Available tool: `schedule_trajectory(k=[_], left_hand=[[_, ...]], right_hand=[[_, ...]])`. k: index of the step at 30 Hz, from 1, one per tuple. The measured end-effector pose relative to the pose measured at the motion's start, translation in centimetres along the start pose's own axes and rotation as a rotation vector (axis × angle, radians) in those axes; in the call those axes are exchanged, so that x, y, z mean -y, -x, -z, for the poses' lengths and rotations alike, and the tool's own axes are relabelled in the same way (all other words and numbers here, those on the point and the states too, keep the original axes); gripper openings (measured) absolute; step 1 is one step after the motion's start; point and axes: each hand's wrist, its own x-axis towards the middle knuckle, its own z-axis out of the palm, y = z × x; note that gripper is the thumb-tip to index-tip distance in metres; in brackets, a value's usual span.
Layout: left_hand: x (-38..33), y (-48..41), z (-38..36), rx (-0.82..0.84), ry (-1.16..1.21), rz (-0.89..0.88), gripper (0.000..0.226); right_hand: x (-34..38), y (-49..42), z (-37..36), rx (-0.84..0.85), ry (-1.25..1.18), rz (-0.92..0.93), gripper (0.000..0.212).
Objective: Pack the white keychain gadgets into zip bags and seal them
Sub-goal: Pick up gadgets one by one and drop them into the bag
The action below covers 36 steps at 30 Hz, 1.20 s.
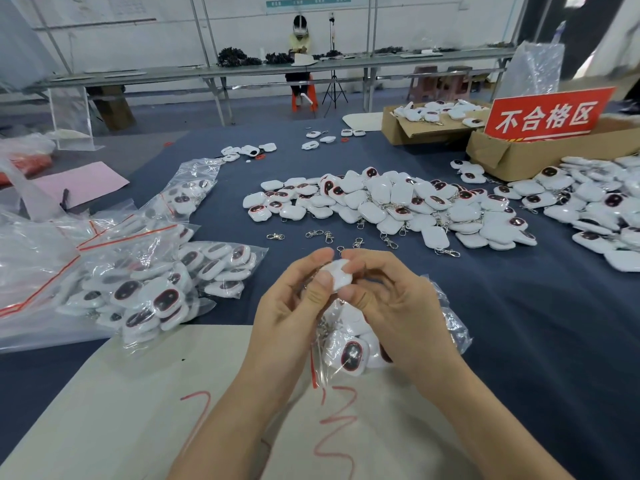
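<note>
Workshop bench w/ dark blue cloth (519,341) in front of me; long tables at the back wall. At 9 o'clock: filled zip bags (156,289) w/ red strips, heaped. At 7: beige board (121,410). Ctr, near 6: my left hand (287,313) and right hand (391,306) both pinch one white gadget (337,273) betw. thumbs & fingertips, just above the open zip bag (349,348), a few gadgets inside. At 12-1: loose gadget pile (388,206). At 2: cardboard box (519,157) w/ red sign (547,116).
</note>
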Motion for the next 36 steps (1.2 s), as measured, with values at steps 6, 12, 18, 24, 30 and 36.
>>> schedule_trajectory(k=[6,12,18,24,30,36], left_hand=[[0.0,0.5,0.0,0.013,-0.139,-0.064,0.048],[0.5,0.2,-0.5,-0.133,-0.087,-0.042,0.022],[0.2,0.2,-0.4,-0.105,0.037,0.014,0.014],[-0.2,0.4,-0.6,-0.084,0.040,-0.002,0.013],[-0.4,0.6,-0.9,-0.112,0.062,0.003,0.017],[-0.9,1.2,-0.5,-0.069,-0.461,-0.237,0.014]], right_hand=[[0.3,-0.2,0.1,-0.045,-0.013,-0.080,0.023],[0.4,-0.2,0.3,-0.076,-0.017,-0.083,0.016],[0.4,-0.2,0.2,-0.085,0.062,-0.033,0.019],[0.5,0.1,0.1,-0.067,0.130,0.019,0.026],[0.5,0.3,0.0,-0.059,0.157,0.059,0.026],[0.4,0.1,0.1,-0.095,0.168,0.082,0.029]])
